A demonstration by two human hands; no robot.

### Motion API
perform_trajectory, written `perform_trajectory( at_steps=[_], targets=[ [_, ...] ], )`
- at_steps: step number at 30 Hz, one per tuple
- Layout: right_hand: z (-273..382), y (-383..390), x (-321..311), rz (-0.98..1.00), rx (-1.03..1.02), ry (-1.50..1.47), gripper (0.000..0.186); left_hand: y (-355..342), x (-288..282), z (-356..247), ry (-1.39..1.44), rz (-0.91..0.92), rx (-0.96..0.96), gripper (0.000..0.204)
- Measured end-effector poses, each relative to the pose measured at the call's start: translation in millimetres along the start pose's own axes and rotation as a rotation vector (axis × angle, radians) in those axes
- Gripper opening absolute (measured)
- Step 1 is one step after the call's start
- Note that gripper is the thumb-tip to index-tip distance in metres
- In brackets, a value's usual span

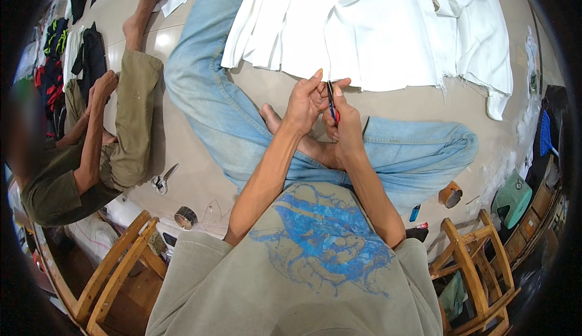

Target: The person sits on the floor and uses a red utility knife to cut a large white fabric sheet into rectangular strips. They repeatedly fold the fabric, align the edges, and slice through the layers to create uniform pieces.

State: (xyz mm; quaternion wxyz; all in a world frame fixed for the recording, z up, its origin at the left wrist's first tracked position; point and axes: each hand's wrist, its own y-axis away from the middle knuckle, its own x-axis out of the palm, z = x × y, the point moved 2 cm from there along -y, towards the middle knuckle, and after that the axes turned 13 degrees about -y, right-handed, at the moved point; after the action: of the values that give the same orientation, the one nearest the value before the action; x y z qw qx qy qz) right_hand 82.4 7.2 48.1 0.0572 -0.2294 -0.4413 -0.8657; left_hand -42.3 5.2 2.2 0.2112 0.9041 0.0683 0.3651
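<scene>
L hand (303, 107): curled, pinch unclear | R hand (348, 120): gripping red-and-blue-handled metal scissors (331, 96) | wht. folded fabric (382, 39): ctr. edge apparently neat, R-side loose threads (443, 84) uncut

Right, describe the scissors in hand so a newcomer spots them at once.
Start at the large white cloth across the top. At its lower edge, the right hand holds the scissors, blades pointing up. Red on the handle and dark blades set them apart from the white cloth.

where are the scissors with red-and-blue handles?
Head view, above and slightly right of centre: the scissors are in the right hand, blades pointing up toward the white cloth, left hand close beside.
</scene>
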Motion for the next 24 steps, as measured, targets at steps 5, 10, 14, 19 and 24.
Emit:
perform_trajectory(
  at_steps=[5, 10, 14, 19, 24],
  targets=[
    [-3.6, -6.1, -1.0, -0.002, 0.007, -0.024, 0.050, 0.5, 2.1, 3.4, -0.005, -0.079, -0.017, 0.040],
    [-0.9, -2.5, 1.6, -0.001, -0.026, -0.010, 0.047, 1.0, 5.9, 0.0, 0.050, 0.006, 0.025, 0.036],
    [-0.5, -2.5, 1.5, 0.004, -0.029, -0.002, 0.045, 1.9, 6.3, -1.7, 0.017, -0.016, 0.029, 0.035],
    [-2.1, -2.7, 1.8, -0.016, -0.058, 0.046, 0.045, 2.7, 5.7, 0.6, 0.047, -0.024, -0.005, 0.034],
    [-9.8, 29.1, 4.5, -0.096, -0.014, -0.022, 0.052, -1.3, 2.0, 4.9, 0.099, -0.082, -0.012, 0.040]
  ],
)
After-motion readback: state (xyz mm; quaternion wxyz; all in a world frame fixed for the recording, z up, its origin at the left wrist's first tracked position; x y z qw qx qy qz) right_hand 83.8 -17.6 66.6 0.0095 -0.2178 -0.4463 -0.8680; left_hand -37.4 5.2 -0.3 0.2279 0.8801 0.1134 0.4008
